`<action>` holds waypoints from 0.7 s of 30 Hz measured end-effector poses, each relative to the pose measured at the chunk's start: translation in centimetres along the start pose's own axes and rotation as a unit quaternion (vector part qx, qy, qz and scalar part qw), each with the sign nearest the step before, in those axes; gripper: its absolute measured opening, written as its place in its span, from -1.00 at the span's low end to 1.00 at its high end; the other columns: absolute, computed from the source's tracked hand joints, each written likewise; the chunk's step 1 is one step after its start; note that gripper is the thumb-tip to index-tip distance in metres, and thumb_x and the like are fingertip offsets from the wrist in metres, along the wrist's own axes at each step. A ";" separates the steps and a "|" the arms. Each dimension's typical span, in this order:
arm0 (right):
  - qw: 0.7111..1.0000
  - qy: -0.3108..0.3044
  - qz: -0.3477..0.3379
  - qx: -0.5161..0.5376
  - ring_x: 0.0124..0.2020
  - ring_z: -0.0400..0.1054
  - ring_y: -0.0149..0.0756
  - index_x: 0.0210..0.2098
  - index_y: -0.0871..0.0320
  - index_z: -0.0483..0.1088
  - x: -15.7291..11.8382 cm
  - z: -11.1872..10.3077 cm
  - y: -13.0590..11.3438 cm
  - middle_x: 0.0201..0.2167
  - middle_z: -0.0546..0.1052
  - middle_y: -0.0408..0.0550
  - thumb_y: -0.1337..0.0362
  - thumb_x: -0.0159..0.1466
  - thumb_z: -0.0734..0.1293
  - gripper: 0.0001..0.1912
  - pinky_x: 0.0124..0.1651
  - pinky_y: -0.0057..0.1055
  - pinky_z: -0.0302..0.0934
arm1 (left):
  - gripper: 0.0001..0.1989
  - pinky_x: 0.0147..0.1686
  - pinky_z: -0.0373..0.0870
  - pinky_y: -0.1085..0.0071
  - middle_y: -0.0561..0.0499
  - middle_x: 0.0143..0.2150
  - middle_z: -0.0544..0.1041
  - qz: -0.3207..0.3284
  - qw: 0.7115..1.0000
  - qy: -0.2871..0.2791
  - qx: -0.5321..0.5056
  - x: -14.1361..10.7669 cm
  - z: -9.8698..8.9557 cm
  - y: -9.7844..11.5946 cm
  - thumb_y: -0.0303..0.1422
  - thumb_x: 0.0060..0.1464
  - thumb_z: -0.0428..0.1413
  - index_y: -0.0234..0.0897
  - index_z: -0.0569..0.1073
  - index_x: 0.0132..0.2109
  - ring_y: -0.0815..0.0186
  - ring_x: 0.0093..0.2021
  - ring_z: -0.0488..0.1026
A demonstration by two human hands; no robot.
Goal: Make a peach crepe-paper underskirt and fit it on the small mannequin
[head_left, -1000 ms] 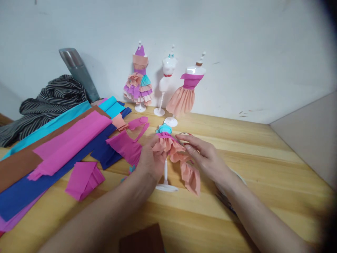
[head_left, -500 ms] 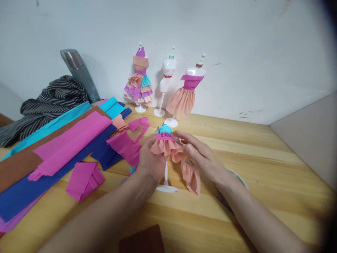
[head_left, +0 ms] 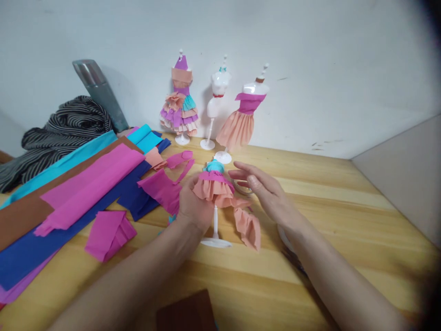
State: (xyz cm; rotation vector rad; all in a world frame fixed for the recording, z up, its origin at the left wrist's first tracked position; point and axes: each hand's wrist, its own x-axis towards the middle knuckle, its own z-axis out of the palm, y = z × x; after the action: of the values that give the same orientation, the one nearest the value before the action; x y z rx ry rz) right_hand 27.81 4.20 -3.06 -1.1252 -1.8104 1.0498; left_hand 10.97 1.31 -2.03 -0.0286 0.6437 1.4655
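Small dress form (head_left: 216,219) stands upright on its round white base (head_left: 216,242) on the wooden table (head_left: 330,197), between the two hands and in front of a form dressed in pink and peach (head_left: 246,112). It wears a turquoise top (head_left: 215,166), a magenta waistband (head_left: 211,176) and a ruffled peach skirt (head_left: 214,189). Left hand (head_left: 195,204): curved against the skirt's left side, fingers hidden behind the ruffles; from where I stand I cannot tell whether they grip the form, the cloth or neither. Right hand (head_left: 267,188): fingers extended and loosely parted, holding nothing that I can see, just beside the skirt's right edge. A crinkled peach strip (head_left: 248,228) hangs below that edge; whether it is joined to the skirt is unclear. Handling estimate: the form looks light and stiff, probably smooth hard plastic, so apt to tip if the skirt is tugged sideways. The peach material appears thin and soft, like crepe paper; likely to crease or tear under a hard pull, though hardly slippery. Best hold, in my judgement: steady the slim pole or base, pinch the gathered band lightly at the waist, and leave the ruffle edges unsqueezed.
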 end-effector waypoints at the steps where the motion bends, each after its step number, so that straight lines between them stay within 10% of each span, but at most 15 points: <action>1: 1.000 0.011 0.016 -0.015 -0.01 0.43 -0.12 0.10 0.12 0.36 0.1 -0.4 0.2 -0.03 0.54 0.08 0.03 0.33 0.18 -0.54 0.03 -0.13 0.29 | -0.77 -0.24 0.44 0.32 -0.04 -0.45 0.51 0.001 1.000 0.001 0.000 0.0 -0.1 0.0 -0.48 0.09 -0.03 -0.31 0.46 -0.46 0.26 -0.39 0.50; 6: 0.991 -0.035 0.036 -0.127 -0.31 0.41 -0.25 -0.31 0.19 0.44 0.5 -1.1 1.3 -0.37 0.53 -0.05 0.20 0.22 0.20 -0.77 -0.18 -0.28 0.26 | -0.78 -0.17 0.44 0.27 -0.06 -0.39 0.53 0.012 1.000 0.007 -0.002 -0.4 0.0 0.0 -0.49 0.11 -0.03 -0.30 0.51 -0.37 0.20 -0.28 0.52; 21: 0.911 -0.110 0.124 -0.377 -0.37 0.39 -0.25 -0.34 0.17 0.44 -0.1 -0.2 -1.6 -0.39 0.54 0.03 0.25 0.24 0.23 -0.83 -0.42 -0.43 0.01 | -0.67 -0.12 0.46 0.30 -0.11 -0.21 0.59 -0.007 0.997 0.001 0.070 -2.1 0.2 -0.3 -0.27 0.29 -0.09 -0.35 0.52 -0.14 0.24 -0.18 0.51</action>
State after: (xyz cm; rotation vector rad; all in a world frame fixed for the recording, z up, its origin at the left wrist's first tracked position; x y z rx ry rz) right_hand 27.54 3.71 -1.58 -1.7817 -2.3963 0.6151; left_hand 11.43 -0.55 -1.08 0.0752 0.7456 1.4040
